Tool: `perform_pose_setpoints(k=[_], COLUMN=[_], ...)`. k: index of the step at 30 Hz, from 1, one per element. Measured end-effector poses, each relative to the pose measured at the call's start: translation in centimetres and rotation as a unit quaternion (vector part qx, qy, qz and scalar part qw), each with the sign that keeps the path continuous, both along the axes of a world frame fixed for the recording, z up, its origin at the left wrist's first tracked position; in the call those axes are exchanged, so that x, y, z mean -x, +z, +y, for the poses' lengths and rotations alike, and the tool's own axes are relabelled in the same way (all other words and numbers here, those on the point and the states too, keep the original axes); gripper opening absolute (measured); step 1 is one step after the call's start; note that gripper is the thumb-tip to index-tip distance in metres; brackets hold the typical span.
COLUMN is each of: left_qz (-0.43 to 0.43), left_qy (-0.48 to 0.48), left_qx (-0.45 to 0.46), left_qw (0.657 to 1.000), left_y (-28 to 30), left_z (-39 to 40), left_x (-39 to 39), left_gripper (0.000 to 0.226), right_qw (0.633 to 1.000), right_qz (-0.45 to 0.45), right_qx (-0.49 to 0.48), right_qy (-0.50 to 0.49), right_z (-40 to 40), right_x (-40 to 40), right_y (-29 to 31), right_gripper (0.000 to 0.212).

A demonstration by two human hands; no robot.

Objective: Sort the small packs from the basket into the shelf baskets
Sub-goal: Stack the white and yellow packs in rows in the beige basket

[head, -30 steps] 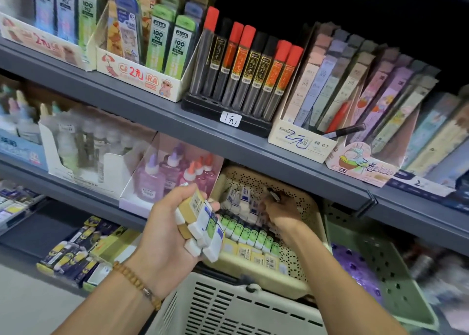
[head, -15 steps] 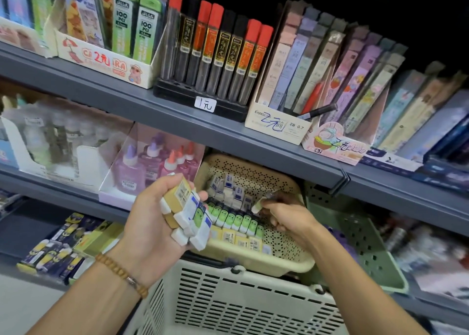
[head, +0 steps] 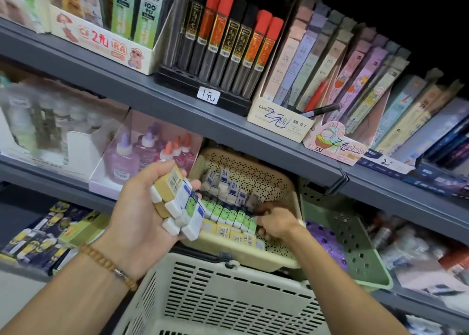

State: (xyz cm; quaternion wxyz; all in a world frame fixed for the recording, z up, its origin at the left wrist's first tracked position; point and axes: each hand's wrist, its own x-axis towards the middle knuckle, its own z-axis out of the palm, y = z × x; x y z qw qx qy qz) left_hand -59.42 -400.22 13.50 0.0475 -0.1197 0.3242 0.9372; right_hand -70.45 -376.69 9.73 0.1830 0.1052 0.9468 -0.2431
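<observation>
Beige shelf basket (head: 284, 190), right hand (head: 275, 224) inside, left hand (head: 142, 207) clutching packs (head: 181, 205)

- The perforated shelf basket (head: 274, 182) sits on the lower shelf, under the upper shelf's front edge (head: 177, 106).
- Rows of small packs (head: 228, 215) stand inside it.
- The right hand (head: 274, 224) reaches into its right side.
- The left hand (head: 144, 207), holding a stack of packs (head: 180, 200), hangs before its left edge.
- The slotted carry basket (head: 228, 296) is in front, below.
- Glue bottles (head: 142, 154) stand to the left; another shelf basket (head: 355, 235) to the right.
</observation>
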Motion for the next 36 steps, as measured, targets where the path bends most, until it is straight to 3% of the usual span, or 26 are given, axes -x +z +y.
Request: perform_pose_setpoints(k=[3, 6, 10, 14, 18, 23, 27, 36], left_qz=[0.002, -0.001, 0.002, -0.004, -0.007, -0.018, -0.015, -0.011], left_qy=[0.000, 0.004, 0.004, 0.009, 0.004, -0.004, -0.007, 0.002], left_qx=[0.003, 0.012, 0.006, -0.001, -0.014, -0.011, -0.004, -0.007], left_qw=[1.000, 1.000, 1.000, 1.000, 1.000, 1.000, 1.000, 1.000], left_y=[0.1, 0.1, 0.1, 0.6, 0.6, 0.3, 0.2, 0.2], left_z=[-0.2, -0.3, -0.7, -1.0, -1.0, 0.0, 0.3, 0.0], left_x=[-0.1, -0.1, -0.2, -0.5, -0.7, -0.6, -0.6, -0.7], left_gripper=[0.024, 0.025, 0.025, 0.024, 0.025, 0.022, 0.023, 0.024], right_qw=[0.999, 0.995, 0.967, 0.984, 0.991, 0.987, 0.988, 0.984], right_qz=[0.012, 0.071, 0.134, 0.138, 0.082, 0.081, 0.005, -0.064], right_qx=[0.033, 0.062, 0.209, 0.113, 0.062, 0.069, 0.095, -0.001], right_qy=[-0.021, -0.027, -0.063, -0.004, 0.083, 0.123, 0.124, 0.164], right_z=[0.1, -0.1, -0.2, -0.1, 0.3, 1.5, 2.0, 2.3], right_x=[0.1, -0.3, -1.5, -2.3, -2.5, -2.7, -2.4, -1.3], right_y=[-0.3, 0.0, 0.9, 1.7, 2.3, 2.9, 3.5, 5.1], right_gripper=[0.005, 0.010, 0.022, 0.028, 0.033, 0.018, 0.011, 0.016])
